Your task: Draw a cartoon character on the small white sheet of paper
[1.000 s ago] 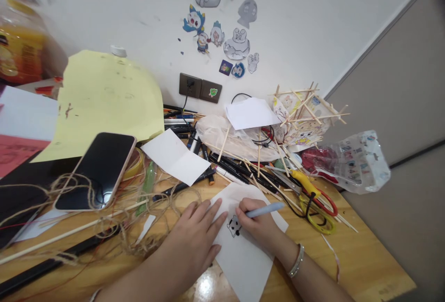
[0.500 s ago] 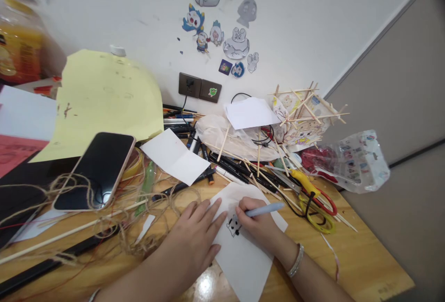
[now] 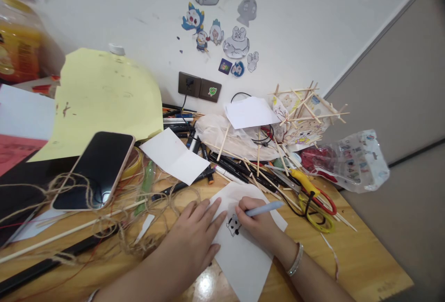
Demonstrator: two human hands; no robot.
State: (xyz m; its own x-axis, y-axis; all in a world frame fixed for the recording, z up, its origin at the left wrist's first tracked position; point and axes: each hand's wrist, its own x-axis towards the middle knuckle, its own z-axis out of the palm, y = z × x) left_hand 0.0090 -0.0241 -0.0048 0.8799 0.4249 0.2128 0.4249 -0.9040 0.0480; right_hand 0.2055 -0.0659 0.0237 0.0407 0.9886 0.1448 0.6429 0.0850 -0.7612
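Observation:
A white sheet of paper [image 3: 248, 269] lies on the wooden desk in front of me, turned at an angle. On it is a small black drawing [image 3: 233, 224] that looks like a panda's head. My right hand [image 3: 257, 221] grips a pale blue pen [image 3: 266, 208] and rests on the sheet just right of the drawing; its fingers hide the pen's tip. My left hand [image 3: 198, 232] lies flat with fingers spread, fingertips on the sheet's left edge. Left of that hand are tangled twine [image 3: 163, 221] and a paper scrap [image 3: 144, 228].
A phone [image 3: 99, 170] lies at left before a yellow sheet [image 3: 111, 93]. Behind the drawing paper are piled black markers [image 3: 234, 170], thin sticks and a plastic bag [image 3: 215, 133]. Scissors [image 3: 323, 200] and a stick-framed paper model [image 3: 306, 116] stand at right. Stickers cover the wall.
Hardly anything differs. Both hands and the pen keep their places on the paper, and the whole view has shifted very slightly.

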